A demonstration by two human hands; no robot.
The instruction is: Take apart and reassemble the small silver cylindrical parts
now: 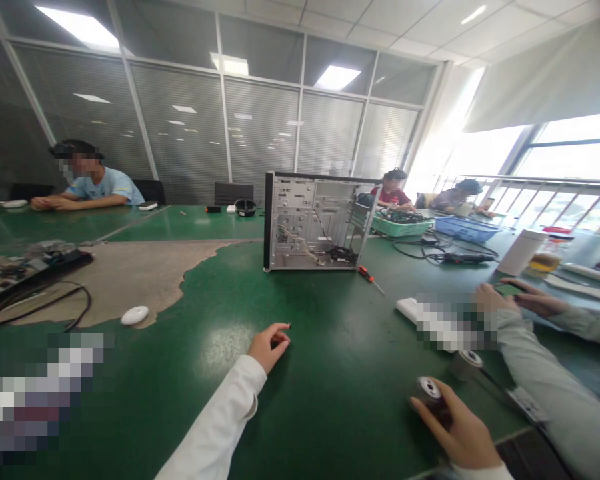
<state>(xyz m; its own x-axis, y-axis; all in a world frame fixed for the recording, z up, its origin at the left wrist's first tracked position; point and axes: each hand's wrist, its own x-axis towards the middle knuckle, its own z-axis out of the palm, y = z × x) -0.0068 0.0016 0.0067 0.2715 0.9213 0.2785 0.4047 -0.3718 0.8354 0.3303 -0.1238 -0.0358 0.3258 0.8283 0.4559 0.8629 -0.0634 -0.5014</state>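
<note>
My left hand (270, 347) is over the green table (220, 413), its fingers curled and pinched; a tiny dark thing shows at the fingertips, too small to name. At the lower right, my right hand (463, 430) is wrapped round a dark cylinder (430, 389) with a silver top. Beyond my hands stands an opened computer case (317, 213), its bare metal inside facing me, with loose cables and a black fan low inside. An orange-handled screwdriver (371, 279) lies by the case's right front corner.
Beside my right hand is another metal cylinder (466, 365). A person's hands (510, 300) hold a phone at right. Green (403, 228) and blue baskets (465, 230) stand behind. A white oval object (135, 315) and a cabled part (25, 273) lie left. Other people sit across.
</note>
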